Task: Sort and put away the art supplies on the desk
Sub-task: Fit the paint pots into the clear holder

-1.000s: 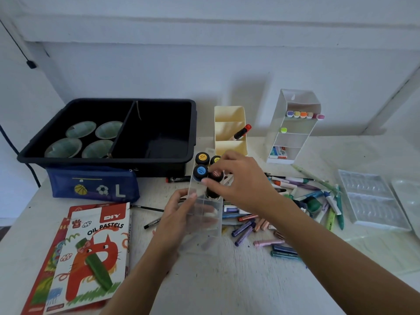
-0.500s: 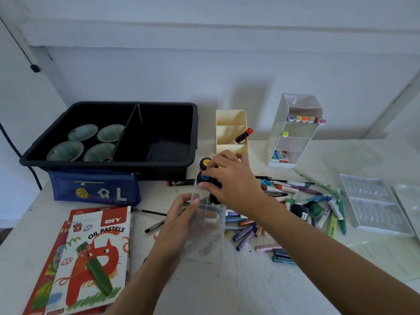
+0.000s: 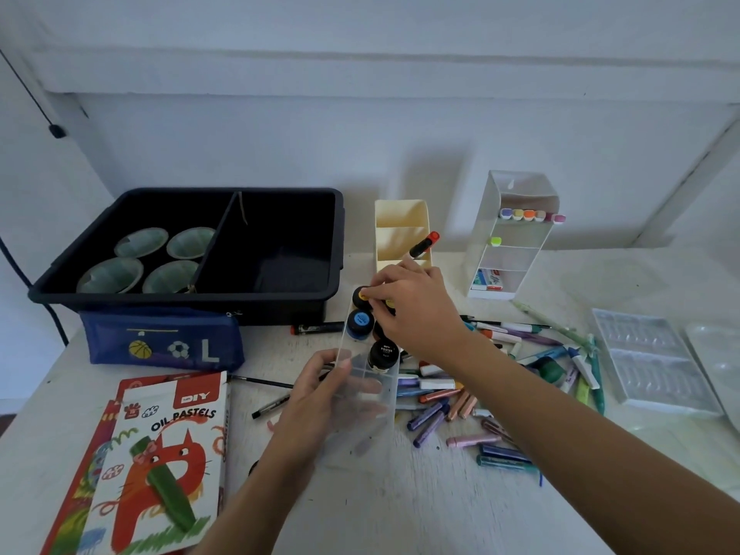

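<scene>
A clear plastic case (image 3: 360, 430) lies lengthwise at the desk's middle with several black poster-paint jars in its far end. My left hand (image 3: 320, 398) grips the case's near left side, thumb over the rim. My right hand (image 3: 416, 310) reaches over the far end, fingers curled on the yellow-lidded jar (image 3: 361, 295). A blue-lidded jar (image 3: 360, 321) and a jar lying on its side (image 3: 383, 354) show beside it. Loose oil pastels and markers (image 3: 472, 398) are scattered to the right.
A black divided tub (image 3: 280, 194) with several bowls stands at the back left, a blue pencil pouch (image 3: 160, 341) before it. Oil pastel boxes (image 3: 160, 466) lie front left. A cream organizer (image 3: 400, 218), a white marker rack (image 3: 516, 234) and clear trays (image 3: 648, 366) sit to the right.
My right hand has moved from the case's middle jars toward its far end, onto the yellow-lidded jar. The left hand keeps holding the case.
</scene>
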